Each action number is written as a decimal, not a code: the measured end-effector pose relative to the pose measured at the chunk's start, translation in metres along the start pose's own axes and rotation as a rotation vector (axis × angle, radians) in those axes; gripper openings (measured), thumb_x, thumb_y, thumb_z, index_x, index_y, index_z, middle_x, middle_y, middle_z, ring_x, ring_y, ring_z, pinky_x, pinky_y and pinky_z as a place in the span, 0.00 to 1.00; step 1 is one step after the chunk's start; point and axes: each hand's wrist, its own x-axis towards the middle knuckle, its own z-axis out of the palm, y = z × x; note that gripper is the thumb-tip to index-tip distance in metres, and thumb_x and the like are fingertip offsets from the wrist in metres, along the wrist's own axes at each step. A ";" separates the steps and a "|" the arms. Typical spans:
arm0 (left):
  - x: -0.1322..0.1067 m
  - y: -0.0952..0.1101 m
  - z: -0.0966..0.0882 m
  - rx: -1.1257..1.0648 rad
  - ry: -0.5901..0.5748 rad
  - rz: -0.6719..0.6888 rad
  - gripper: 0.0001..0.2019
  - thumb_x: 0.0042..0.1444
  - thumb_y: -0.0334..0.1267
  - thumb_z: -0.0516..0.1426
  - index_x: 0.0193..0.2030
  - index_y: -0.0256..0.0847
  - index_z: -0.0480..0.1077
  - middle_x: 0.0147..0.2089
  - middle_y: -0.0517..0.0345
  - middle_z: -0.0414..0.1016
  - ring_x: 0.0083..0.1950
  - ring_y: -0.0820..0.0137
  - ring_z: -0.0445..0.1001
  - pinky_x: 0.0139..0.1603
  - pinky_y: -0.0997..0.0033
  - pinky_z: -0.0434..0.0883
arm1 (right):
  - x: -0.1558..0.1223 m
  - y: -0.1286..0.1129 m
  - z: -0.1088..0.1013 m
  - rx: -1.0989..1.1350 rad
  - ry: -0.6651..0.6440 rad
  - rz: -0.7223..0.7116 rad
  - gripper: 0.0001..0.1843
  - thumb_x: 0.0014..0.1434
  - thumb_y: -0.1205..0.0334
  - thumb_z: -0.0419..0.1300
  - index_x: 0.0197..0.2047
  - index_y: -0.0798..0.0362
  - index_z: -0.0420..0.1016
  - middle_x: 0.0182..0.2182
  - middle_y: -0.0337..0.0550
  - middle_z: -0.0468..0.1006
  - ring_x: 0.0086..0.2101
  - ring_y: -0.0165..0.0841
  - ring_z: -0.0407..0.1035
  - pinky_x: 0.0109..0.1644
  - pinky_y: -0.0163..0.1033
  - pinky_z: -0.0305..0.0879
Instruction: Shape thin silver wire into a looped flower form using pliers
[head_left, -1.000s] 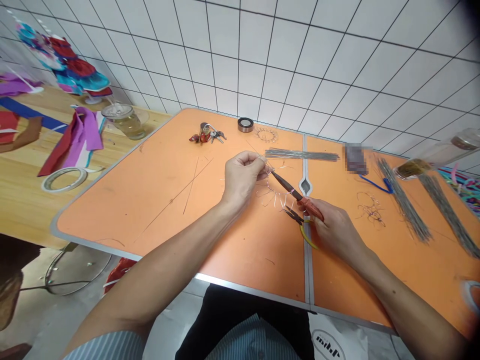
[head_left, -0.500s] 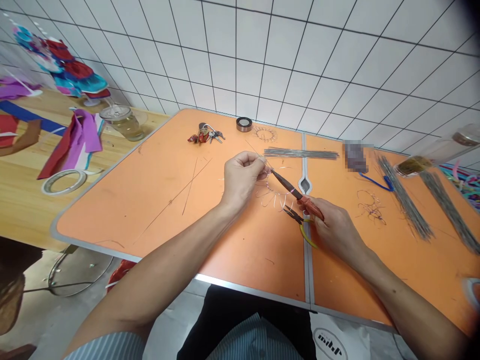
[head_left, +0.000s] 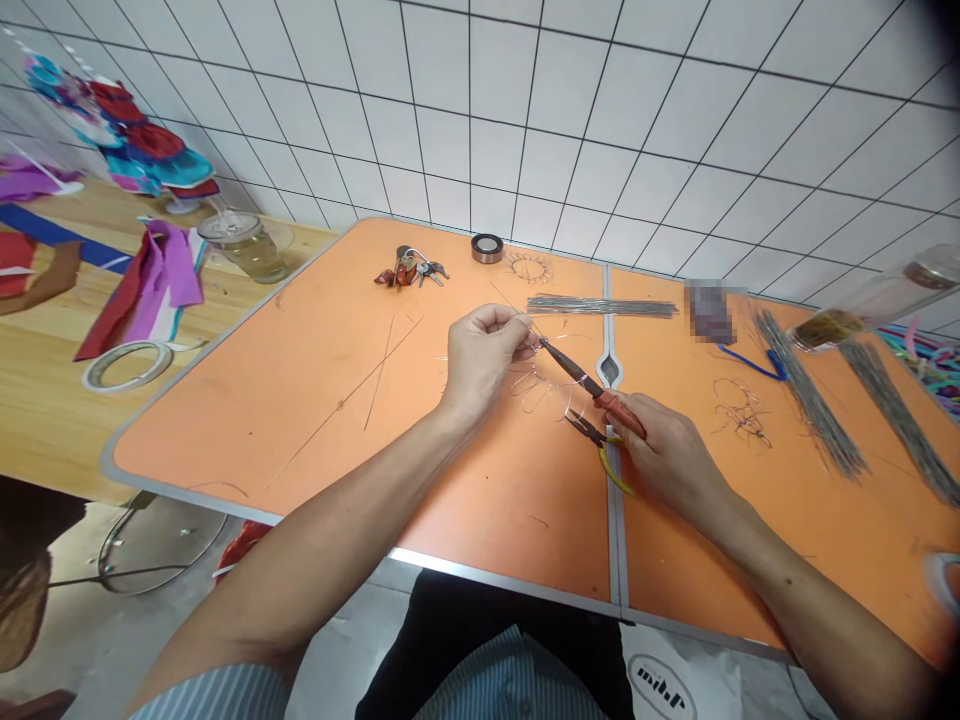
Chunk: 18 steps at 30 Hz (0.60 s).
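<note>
Centrally, looped wire (head_left: pixel 540 376), touching left hand (head_left: pixel 484 358)

The oval logo (head_left: pixel 661 688) on the white surface (head_left: pixel 716 668) cannot be read clearly.

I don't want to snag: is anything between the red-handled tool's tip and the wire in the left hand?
Nothing visible. The red-handled tool in the right hand has its tip by the thin wire in the left hand. The yellow-handled pliers lie off that line; contact is too fine to tell.
</note>
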 end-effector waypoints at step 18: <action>-0.002 0.001 0.001 -0.001 -0.008 -0.031 0.08 0.52 0.38 0.68 0.28 0.41 0.75 0.28 0.57 0.80 0.31 0.71 0.80 0.37 0.70 0.79 | -0.003 -0.008 0.000 -0.002 0.014 0.006 0.17 0.68 0.69 0.54 0.49 0.48 0.82 0.44 0.48 0.90 0.45 0.44 0.86 0.49 0.46 0.81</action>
